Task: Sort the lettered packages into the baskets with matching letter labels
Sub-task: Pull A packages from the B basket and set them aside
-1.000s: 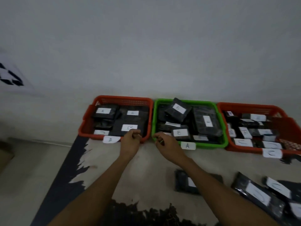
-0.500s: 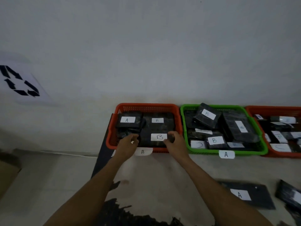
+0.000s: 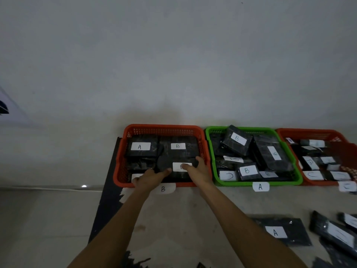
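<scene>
- The package under the hands (image 3: 174, 167), a black wrapped parcel whose white label is half covered by fingers, is shown lying in the near right part of the orange basket marked B (image 3: 119, 171), on top of other parcels.
- The left hand (image 3: 149, 177) is laid at the parcel's near left edge, with fingers extended along its surface; no curl round the edge is visible, so the hand is read as flat and resting on it.
- The right hand (image 3: 197, 170) is placed on the parcel's right end, its fingertips overlapping the label and its thumb raised toward the basket's right wall; it too presses rather than clasps, as far as can be told.
- The parcel's long axis is seen to run left to right, parallel to the basket's near rim, so that 1 hand is set at each end and neither is clearly nearer.
- The paper tag B (image 3: 163, 188) is fixed just below the near rim, directly in front of the parcel.
- In the same basket a parcel labelled A (image 3: 140, 147) is visible at the far left; it is judged to be misplaced, its matching green basket marked A (image 3: 212, 171) standing immediately to the right.
- On the desk (image 3: 183, 219), well toward the near right, a flat parcel labelled A (image 3: 276, 232) is left unsorted.
</scene>
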`<state>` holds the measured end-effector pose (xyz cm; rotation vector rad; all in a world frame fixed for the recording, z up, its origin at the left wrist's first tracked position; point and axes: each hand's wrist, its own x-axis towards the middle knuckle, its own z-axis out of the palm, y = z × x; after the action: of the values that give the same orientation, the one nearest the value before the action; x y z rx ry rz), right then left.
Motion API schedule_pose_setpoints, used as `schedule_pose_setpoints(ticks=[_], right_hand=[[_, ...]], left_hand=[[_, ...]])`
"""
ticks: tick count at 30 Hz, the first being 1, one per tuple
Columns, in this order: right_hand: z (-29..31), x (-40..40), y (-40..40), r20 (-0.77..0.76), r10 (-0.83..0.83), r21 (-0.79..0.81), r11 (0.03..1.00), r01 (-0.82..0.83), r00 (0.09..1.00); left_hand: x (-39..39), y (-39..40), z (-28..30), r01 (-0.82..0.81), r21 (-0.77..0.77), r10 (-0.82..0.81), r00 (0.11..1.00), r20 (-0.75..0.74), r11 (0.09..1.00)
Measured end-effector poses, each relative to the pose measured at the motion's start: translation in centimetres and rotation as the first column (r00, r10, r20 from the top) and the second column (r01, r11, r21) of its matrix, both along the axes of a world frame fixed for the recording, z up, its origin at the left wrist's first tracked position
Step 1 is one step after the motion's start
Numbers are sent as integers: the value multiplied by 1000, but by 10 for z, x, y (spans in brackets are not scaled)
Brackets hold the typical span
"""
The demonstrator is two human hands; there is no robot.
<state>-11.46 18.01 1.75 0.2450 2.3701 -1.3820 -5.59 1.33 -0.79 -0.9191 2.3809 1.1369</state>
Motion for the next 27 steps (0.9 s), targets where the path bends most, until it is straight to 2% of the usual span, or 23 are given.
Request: schedule_pose_setpoints(ticks=[6, 8, 11, 16, 18, 20, 23, 27], right_hand=[[-1, 3, 3, -45, -112, -202, 974, 101, 993], [-1, 3, 5, -10, -148, -306, 942, 137, 989], [1, 3, 8, 39, -190, -393, 899, 190, 981], [7, 4, 15, 14, -240, -459, 861, 220, 971], [10, 5, 13, 7, -182, -466, 869, 164, 983], [13, 6, 7, 62, -119, -512, 849, 134, 991], [15, 7, 4, 158, -96, -580, 797, 171, 983], [13, 15, 19, 191, -63, -596, 786, 167, 980]], left_hand=[[7, -3, 4, -43, 83, 55, 988, -146, 996], [7, -4, 8, -92, 200, 129, 975, -180, 976], [8, -7, 17, -161, 458, 303, 918, -256, 874], [18, -15, 24, -152, 596, 418, 843, -338, 789], [22, -18, 26, -171, 618, 458, 821, -342, 768], [26, -21, 25, -179, 603, 464, 811, -357, 777], [37, -22, 27, -134, 554, 416, 806, -422, 822], [50, -30, 26, -56, 517, 321, 839, -439, 854]])
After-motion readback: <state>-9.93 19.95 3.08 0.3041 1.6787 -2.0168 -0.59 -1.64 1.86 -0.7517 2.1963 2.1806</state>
